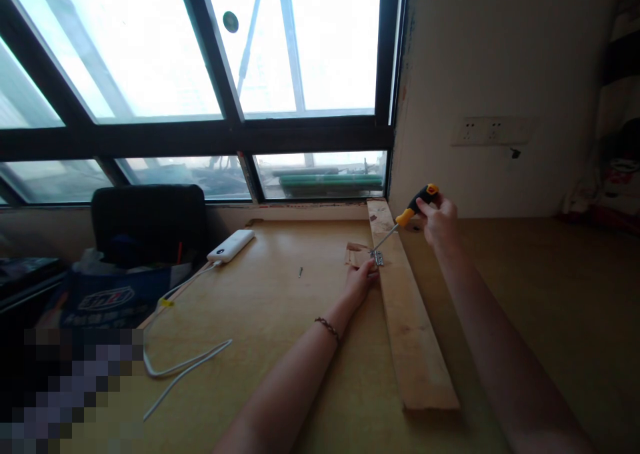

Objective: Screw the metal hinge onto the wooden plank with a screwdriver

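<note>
A yellow and black screwdriver [417,204] is gripped at its handle by my right hand [440,219]. Its shaft slants down to the left, with the tip at a small metal hinge [379,259]. The hinge lies at the left edge of a long wooden plank [413,321], beside a small wooden block [356,255]. My left hand [361,281] has its fingers closed at the hinge and the block's near side; the fingertips are partly hidden. A small screw [301,272] lies on the wooden tabletop [270,307], left of the block.
A white power bank [231,246] with a white cable [187,367] lies at the table's left edge. Beyond that edge stand a black chair [149,221] and a blue bag [107,297]. A window [305,47] and a wall with sockets [483,131] bound the far side.
</note>
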